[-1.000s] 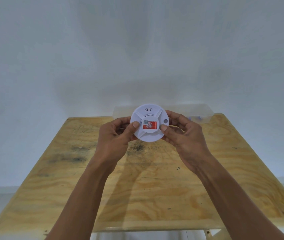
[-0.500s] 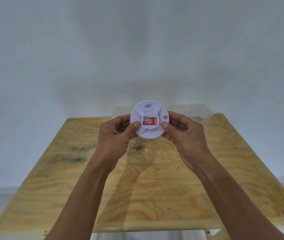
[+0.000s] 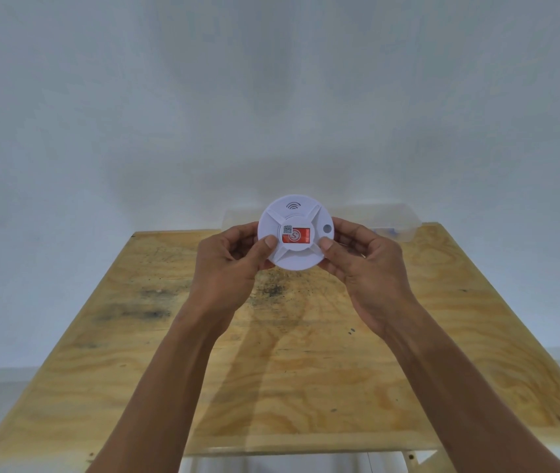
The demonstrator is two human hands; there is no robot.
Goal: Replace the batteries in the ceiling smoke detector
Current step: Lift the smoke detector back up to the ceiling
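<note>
Head camera view, looking forward and down: a person holds a round white smoke detector [image 3: 295, 233] up in both hands above a plywood table [image 3: 306, 370]. Its face, with a red label [image 3: 296, 236] at the centre, is turned toward the camera. Left hand [image 3: 229, 268] grips the left rim, thumb pressed on the front. Right hand [image 3: 369, 264] grips the right rim the same way. A clear plastic box [image 3: 391, 221] sits at the table's far edge, against a white wall [image 3: 271, 97].
</note>
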